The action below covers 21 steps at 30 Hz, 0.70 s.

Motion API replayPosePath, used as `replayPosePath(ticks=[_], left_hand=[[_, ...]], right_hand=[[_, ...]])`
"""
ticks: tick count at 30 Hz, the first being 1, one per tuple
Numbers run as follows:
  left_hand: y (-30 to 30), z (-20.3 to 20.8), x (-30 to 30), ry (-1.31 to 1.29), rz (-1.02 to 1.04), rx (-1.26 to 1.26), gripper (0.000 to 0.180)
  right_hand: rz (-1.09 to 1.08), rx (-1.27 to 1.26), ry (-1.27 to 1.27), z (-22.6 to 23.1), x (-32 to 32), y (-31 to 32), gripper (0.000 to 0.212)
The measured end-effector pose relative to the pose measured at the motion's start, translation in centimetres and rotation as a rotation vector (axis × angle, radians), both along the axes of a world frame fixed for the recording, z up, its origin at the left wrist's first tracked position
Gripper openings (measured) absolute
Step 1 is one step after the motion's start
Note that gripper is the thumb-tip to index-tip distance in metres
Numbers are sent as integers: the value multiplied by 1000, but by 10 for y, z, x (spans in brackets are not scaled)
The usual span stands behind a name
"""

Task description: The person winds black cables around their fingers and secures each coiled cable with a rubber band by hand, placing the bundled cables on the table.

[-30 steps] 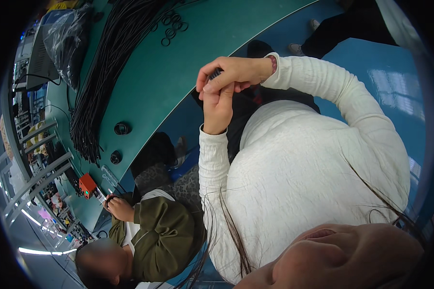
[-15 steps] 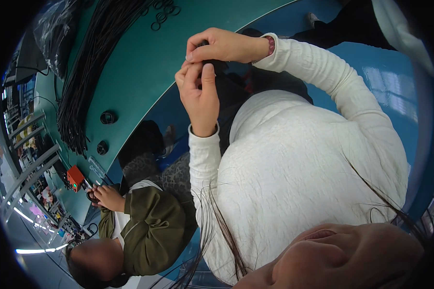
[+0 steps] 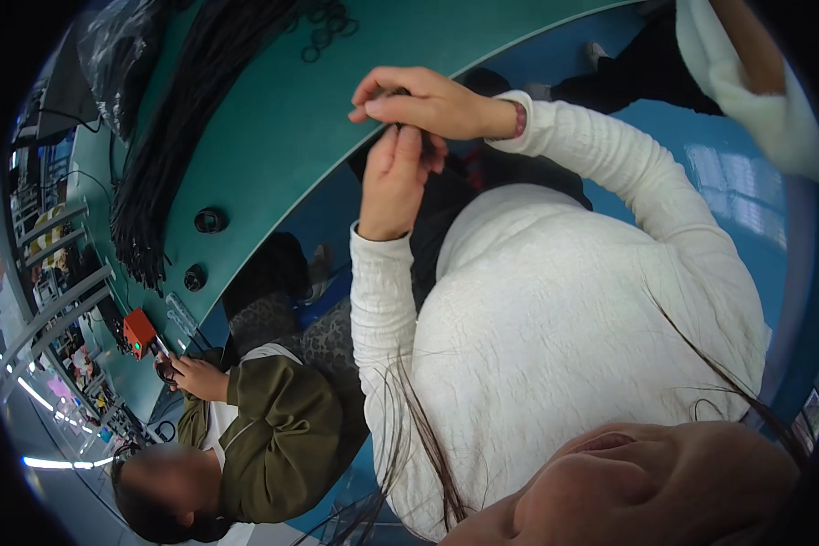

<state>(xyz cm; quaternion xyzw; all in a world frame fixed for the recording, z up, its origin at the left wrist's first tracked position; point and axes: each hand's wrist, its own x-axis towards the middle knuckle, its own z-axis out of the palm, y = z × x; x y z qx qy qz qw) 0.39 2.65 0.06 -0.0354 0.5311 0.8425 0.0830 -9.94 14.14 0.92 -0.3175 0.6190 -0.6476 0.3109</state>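
Note:
Both hands meet over the near edge of the green table (image 3: 287, 150). Fingers of my left hand (image 3: 393, 187) are curled, its thumb pointing up against them. My right hand (image 3: 437, 105), with a dark red bracelet at the wrist, arches just above it, thumb and fingers drawn close together. Something small and dark shows between the hands, but the fingers cover most of it and its kind is unclear. On the table to the left lie a long bundle of black cords (image 3: 187, 114) and several thin black rings (image 3: 323, 38).
Two black coils (image 3: 211, 220) rest near the table edge. Further left, a co-worker in a dark green jacket (image 3: 282, 437) handles something dark beside an orange box (image 3: 138, 333). A clear plastic bag (image 3: 118, 68) lies at the far left. Another person's pale sleeve (image 3: 746, 100) shows at upper right.
My left hand has turned and shifted right, its fingers curling in under the right hand. The right hand has moved slightly right and down, its fingers less tightly pinched.

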Motion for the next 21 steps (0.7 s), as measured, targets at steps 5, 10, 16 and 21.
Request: replayPosePath(ticks=[5, 10, 16, 21], left_hand=[[-7, -7, 2, 119, -11, -152, 32], [-11, 3, 2, 148, 117, -206, 40], [-34, -10, 4, 71, 75, 40, 35], [-39, -19, 1, 87, 197, 192, 27]], right_hand=[[58, -135, 7, -1, 2, -8, 35], [21, -205, 185, -11, -3, -29, 39], [47, 42, 532, -8, -11, -49, 48], [79, 178, 516, -10, -19, -66, 48]])
